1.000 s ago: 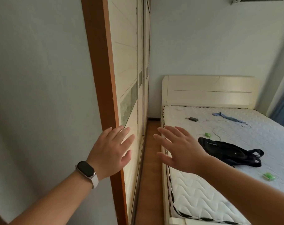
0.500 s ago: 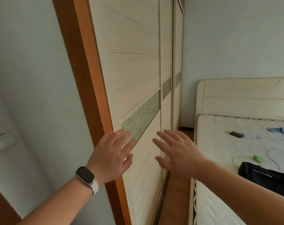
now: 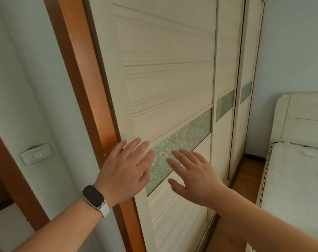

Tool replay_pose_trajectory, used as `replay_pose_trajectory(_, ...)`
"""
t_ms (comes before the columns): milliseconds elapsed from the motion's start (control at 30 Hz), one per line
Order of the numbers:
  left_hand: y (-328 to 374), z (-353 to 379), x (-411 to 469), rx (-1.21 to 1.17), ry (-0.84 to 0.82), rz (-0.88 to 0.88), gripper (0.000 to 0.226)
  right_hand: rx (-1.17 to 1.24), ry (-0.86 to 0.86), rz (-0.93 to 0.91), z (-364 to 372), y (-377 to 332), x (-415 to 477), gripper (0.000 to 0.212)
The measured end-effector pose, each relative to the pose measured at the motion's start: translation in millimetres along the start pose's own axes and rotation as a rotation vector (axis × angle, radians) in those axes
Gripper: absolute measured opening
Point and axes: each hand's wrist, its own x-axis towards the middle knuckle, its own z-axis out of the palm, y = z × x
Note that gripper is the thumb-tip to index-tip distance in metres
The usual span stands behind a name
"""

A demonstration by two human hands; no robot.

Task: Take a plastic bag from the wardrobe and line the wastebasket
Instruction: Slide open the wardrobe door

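Head camera: my left hand and right hand are both released, fingers spread, holding nothing, raised before the wardrobe at the frosted glass strip of its shut sliding door; whether they touch it I cannot tell. A bed lies to the right.

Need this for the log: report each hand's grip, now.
Left hand: grip open, fingers straight, holding nothing, in front of the cream panelled wardrobe door.
Right hand: grip open, fingers spread, holding nothing.
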Motion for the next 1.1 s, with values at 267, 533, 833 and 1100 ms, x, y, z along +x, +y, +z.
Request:
replay_pose_trajectory(267, -19.9, 13.7, 22.4, 0.128, 0.036, -0.061, 0.044, 0.118, 0.222, -0.008, 35.6, 0.0, 71.4, 0.053)
replay_pose_trajectory(533, -17.6, 19.2, 25.6, 0.196, -0.003, -0.166, 0.046, 0.195, 0.395, 0.049, 71.9, -3.5, 104.0, 0.056)
replay_pose_trajectory(833, -15.2, 19.9, 28.3, 0.25, -0.085, -0.232, 0.046, 0.383, 0.612, 0.019, 115.8, -1.9, 148.1, 0.06)
replay_pose_trajectory(1100, -11.1, 19.4, 37.2, 0.346, -0.22, -0.277, 0.048, 0.383, 0.855, -0.03, 152.9, 7.5, 172.9, 0.065)
